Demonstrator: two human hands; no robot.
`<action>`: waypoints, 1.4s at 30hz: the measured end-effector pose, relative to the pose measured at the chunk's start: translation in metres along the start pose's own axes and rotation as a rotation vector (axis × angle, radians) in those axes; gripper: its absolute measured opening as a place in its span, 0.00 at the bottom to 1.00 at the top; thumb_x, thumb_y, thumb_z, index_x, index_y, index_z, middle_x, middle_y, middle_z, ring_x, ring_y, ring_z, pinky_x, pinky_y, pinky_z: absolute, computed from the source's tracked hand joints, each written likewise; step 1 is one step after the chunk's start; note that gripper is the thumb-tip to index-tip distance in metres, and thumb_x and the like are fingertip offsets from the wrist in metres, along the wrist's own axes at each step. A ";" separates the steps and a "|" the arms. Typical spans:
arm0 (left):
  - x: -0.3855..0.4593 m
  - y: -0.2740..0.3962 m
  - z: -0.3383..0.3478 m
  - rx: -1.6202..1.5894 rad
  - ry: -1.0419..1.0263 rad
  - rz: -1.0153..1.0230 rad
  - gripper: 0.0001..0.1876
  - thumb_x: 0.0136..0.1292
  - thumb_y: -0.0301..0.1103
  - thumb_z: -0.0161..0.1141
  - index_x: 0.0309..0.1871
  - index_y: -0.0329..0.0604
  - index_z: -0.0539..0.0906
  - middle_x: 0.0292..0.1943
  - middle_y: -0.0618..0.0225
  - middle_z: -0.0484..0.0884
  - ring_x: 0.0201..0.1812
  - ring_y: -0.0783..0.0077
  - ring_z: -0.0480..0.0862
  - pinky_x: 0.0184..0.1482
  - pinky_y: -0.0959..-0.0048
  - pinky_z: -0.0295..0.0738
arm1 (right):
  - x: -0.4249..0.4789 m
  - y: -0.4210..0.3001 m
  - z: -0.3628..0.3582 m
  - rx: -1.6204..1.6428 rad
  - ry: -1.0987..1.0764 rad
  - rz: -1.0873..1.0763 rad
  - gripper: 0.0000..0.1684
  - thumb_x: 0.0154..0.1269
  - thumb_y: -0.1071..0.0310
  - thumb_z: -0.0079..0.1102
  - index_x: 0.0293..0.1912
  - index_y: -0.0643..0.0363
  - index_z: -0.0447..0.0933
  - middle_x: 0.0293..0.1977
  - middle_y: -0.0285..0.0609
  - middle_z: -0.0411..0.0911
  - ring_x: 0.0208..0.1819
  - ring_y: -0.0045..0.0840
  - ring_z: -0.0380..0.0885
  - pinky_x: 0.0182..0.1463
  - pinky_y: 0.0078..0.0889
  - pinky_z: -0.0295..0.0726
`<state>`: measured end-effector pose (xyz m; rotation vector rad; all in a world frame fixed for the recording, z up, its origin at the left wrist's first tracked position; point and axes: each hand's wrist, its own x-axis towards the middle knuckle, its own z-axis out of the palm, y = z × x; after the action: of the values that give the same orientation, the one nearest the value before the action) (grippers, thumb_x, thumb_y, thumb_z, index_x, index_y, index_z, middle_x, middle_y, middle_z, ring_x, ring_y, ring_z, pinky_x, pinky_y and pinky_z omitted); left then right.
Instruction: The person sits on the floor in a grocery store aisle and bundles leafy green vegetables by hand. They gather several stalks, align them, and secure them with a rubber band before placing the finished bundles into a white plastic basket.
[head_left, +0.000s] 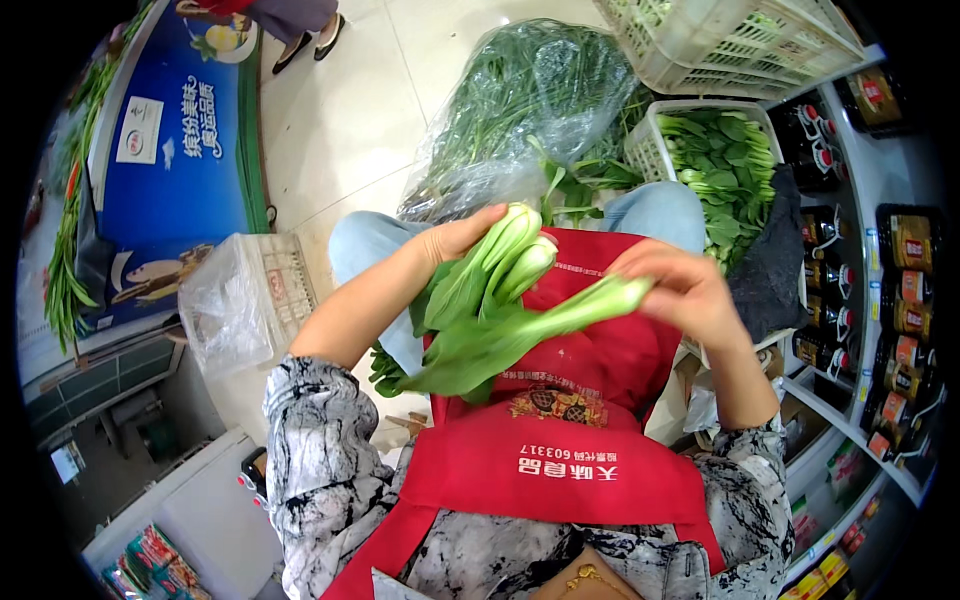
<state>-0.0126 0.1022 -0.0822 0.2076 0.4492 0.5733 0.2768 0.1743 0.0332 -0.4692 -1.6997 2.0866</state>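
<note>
My left hand (466, 229) is wrapped around a bunch of bok choy (491, 274), the pale stem bases up and the leaves hanging down over my lap. Between the fingers of my right hand (679, 289) is the white base of one more bok choy (559, 319). Its broad leaf end points left and crosses in front of the bunch's leaves; whether the two touch I cannot tell. Both hands are above my red apron (592, 352). Part of my left palm is hidden behind the stems.
A clear plastic bag of long greens (540, 97) lies on the tiled floor ahead. Right of it stands a white crate of bok choy (660, 142), with a larger crate (720, 56) beyond. Shelves of bottles (825, 285) line the right. A plastic-covered crate (289, 281) sits left; someone's feet (309, 49) show ahead.
</note>
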 end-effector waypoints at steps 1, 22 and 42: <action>-0.002 0.002 0.002 0.028 -0.002 -0.022 0.45 0.54 0.65 0.56 0.64 0.35 0.62 0.56 0.56 0.73 0.55 0.64 0.76 0.58 0.65 0.70 | 0.004 0.000 0.012 -0.195 -0.120 -0.039 0.13 0.56 0.78 0.59 0.44 0.68 0.76 0.44 0.44 0.74 0.44 0.26 0.75 0.47 0.25 0.76; -0.004 -0.049 0.110 0.782 0.102 -0.192 0.41 0.66 0.58 0.44 0.66 0.26 0.53 0.62 0.46 0.61 0.66 0.60 0.61 0.66 0.69 0.54 | -0.047 0.029 0.049 -0.314 0.239 0.048 0.39 0.64 0.48 0.52 0.64 0.63 0.53 0.63 0.51 0.54 0.65 0.37 0.56 0.64 0.40 0.58; 0.022 -0.034 0.103 0.846 0.247 -0.259 0.45 0.58 0.47 0.62 0.67 0.27 0.51 0.58 0.48 0.64 0.63 0.62 0.62 0.64 0.72 0.54 | 0.059 0.103 -0.206 -0.697 0.996 -0.062 0.08 0.60 0.70 0.52 0.40 0.59 0.76 0.37 0.47 0.77 0.41 0.36 0.77 0.45 0.36 0.74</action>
<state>0.0679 0.0802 -0.0091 0.8784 0.9311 0.1228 0.3187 0.3599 -0.1093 -1.3457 -1.6415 0.8262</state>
